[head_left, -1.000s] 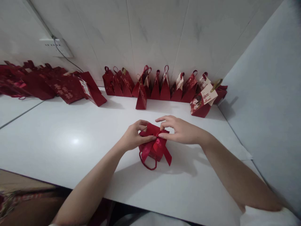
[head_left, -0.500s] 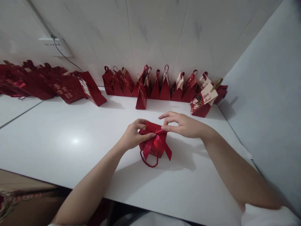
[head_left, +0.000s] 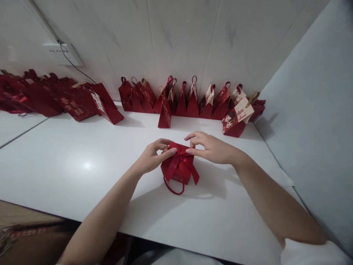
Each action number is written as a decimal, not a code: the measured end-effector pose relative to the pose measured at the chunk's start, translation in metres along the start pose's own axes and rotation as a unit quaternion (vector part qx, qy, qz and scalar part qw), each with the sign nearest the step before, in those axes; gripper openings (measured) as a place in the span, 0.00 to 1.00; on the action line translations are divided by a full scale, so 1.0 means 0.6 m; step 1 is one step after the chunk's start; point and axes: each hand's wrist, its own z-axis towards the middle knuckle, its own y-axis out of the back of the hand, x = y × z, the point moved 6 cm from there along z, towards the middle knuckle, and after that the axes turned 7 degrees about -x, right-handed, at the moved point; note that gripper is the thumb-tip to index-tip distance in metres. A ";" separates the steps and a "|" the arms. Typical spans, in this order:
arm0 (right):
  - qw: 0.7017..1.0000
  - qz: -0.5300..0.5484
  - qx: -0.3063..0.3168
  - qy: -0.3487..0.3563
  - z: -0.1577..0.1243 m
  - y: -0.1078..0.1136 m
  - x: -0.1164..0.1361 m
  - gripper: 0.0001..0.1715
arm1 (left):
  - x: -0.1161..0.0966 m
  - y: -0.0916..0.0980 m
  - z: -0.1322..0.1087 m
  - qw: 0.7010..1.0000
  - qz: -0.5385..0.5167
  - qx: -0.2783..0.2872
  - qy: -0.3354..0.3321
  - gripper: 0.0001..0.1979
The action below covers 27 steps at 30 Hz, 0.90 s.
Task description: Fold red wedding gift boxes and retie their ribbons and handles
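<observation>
A small red gift box (head_left: 179,173) sits on the white table (head_left: 68,165) in front of me, with a red ribbon bow (head_left: 182,162) across its top and a red cord handle hanging at its near side. My left hand (head_left: 153,158) pinches the left loop of the bow between thumb and fingers. From the right, my right hand (head_left: 211,149) pinches the other loop, its remaining fingers curled above the box.
A row of small red gift bags (head_left: 182,101) stands along the tiled wall, some with cream tags (head_left: 242,108). Larger red bags (head_left: 55,97) lie at the left. A wall socket (head_left: 62,53) has a cable running down. A grey panel (head_left: 311,121) closes the right side.
The box and both hands have shifted slightly away from me. The bow's loops now sit tighter on the box top, with both hands still pinching them.
</observation>
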 end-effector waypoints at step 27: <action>0.999 0.005 -0.003 0.052 0.012 -0.021 0.009 0.24 | -0.005 0.007 0.001 0.999 0.036 0.032 -0.025 0.23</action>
